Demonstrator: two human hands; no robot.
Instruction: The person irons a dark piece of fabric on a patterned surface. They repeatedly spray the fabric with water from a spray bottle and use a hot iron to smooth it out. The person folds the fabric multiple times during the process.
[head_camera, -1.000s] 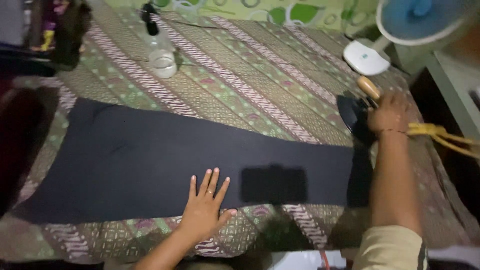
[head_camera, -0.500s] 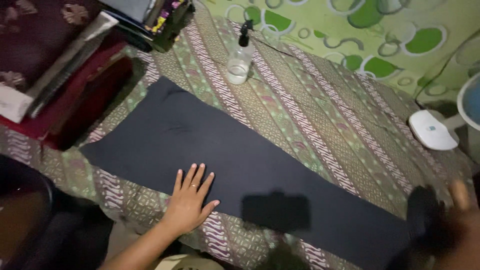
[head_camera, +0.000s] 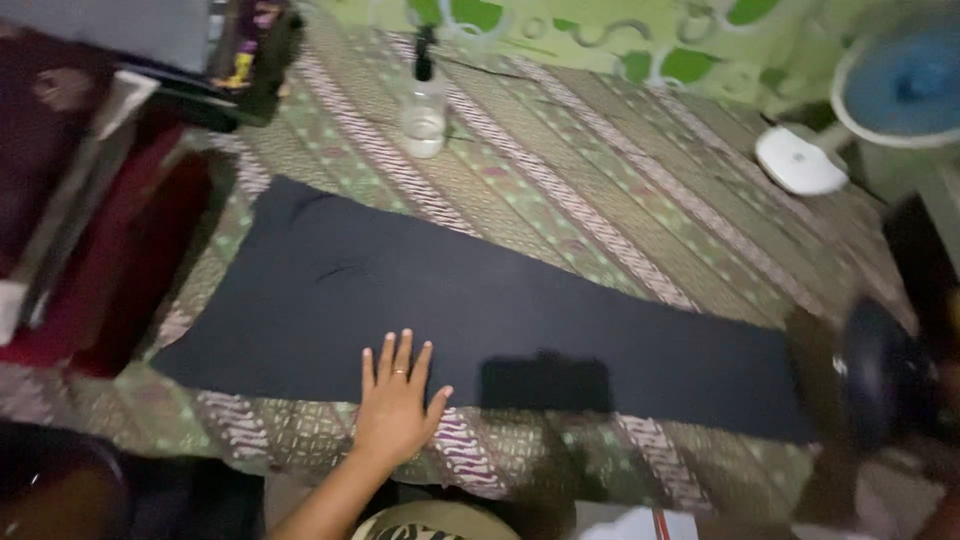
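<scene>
Black cloth (head_camera: 480, 310): long dark panel, lay flat across the patterned batik spread (head_camera: 620, 200), running from upper left to lower right. Left hand (head_camera: 397, 405): fingers spread, palm down, pressed on the cloth's near edge, grasping nothing. Right hand: hidden in blur at the right edge beside a dark object (head_camera: 880, 375); grip could not be told. Clear spray bottle (head_camera: 424, 100) stood well beyond the cloth.

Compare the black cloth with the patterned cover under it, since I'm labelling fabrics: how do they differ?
The black cloth is plain and dark; the patterned cover has green and brown stripes. The cloth is a long narrow piece, while the cover spreads much wider beneath it. The left hand presses flat on the cloth's near edge; a spray bottle stands on the cover. Both lie flat.
</scene>
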